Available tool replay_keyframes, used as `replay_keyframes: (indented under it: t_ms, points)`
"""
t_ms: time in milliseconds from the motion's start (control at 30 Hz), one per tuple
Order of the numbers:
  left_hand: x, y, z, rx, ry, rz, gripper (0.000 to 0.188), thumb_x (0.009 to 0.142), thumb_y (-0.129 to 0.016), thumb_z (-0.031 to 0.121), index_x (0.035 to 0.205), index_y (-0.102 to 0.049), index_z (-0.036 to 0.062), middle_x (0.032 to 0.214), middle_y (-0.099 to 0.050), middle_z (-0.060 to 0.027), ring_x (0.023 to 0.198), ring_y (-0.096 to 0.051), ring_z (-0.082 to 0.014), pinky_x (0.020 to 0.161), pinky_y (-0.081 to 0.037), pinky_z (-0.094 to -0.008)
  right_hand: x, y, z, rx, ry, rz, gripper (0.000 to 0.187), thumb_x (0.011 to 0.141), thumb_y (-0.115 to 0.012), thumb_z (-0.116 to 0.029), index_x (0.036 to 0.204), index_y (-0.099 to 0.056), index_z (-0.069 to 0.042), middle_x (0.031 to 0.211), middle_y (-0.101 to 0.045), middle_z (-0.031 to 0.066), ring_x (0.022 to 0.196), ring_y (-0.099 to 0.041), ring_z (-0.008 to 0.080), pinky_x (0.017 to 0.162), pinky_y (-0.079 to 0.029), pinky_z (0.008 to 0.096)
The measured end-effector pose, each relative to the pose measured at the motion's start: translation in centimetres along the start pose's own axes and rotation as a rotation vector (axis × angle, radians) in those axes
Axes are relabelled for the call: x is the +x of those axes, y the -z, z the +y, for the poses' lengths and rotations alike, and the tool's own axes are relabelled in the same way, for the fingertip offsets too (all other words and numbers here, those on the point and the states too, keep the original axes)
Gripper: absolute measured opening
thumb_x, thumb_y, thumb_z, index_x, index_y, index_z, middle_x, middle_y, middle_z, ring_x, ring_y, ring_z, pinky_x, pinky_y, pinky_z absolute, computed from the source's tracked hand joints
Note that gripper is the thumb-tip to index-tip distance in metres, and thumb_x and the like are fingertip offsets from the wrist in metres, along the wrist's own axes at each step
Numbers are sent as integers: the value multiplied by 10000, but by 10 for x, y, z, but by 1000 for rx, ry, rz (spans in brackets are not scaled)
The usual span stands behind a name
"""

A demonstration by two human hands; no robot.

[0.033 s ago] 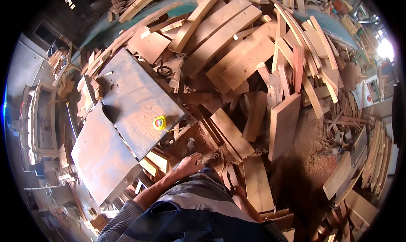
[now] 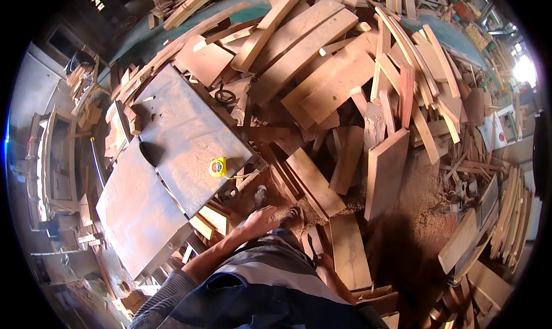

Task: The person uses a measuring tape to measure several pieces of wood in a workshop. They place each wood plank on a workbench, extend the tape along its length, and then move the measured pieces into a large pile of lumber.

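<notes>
My left hand (image 2: 257, 220) is in front of my body, right of the saw table's near corner. Its fingers look stretched out, and I see nothing held in it. Low at my right side is my right hand (image 2: 325, 264), beside a flat board (image 2: 349, 251). A narrow dark shape shows next to it; the fingers are too hidden to tell their grip. A yellow tape measure (image 2: 218, 167) lies on the dusty metal saw table (image 2: 178, 116), a short length of its blade out past the edge. Neither hand touches the tape measure.
A large heap of loose boards (image 2: 328, 87) spreads ahead and to the right. One thick board (image 2: 386, 174) leans up steeply near me. Sawdust (image 2: 428, 188) covers the floor at the right. A black handwheel (image 2: 224, 95) sits by the saw table's far side. Thin strips (image 2: 512, 214) stand far right.
</notes>
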State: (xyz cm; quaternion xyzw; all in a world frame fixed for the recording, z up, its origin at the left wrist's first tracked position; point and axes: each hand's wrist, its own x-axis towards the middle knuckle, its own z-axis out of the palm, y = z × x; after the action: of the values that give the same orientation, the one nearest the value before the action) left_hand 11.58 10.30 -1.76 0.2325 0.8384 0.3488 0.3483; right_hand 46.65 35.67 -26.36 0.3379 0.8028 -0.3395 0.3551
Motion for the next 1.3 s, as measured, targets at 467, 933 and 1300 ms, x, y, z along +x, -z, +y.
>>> replay_keyframes:
  t_ms: [467,933,1300]
  points:
    - [285,105,-47,-208,36,309,472,864,-796,392,1051,-643,-13,936,-680,-187,864,-673,-304,776,-521,-439,20,-33,-37,489,-148,74,638,782,-803,-502,1254,-745,-77,1096,-771,213,1051,-745,343,928,-574,402]
    - [513,197,-238,-1168,644,739,716,869,-806,472,1318,-612,-52,1162,-672,-148,978,-657,-256,836,-547,-413,-42,82,-214,362,-341,80,575,829,-770,-452,1242,-739,-54,1023,-753,175,972,-728,302,865,-569,383]
    - [583,191,-321,-1413,595,655,765,837,-814,594,1420,-585,155,1251,-648,-31,1000,-596,-198,832,-460,-346,-16,94,-269,392,-509,54,526,866,-743,-412,1233,-735,-35,967,-739,146,910,-714,270,816,-564,368]
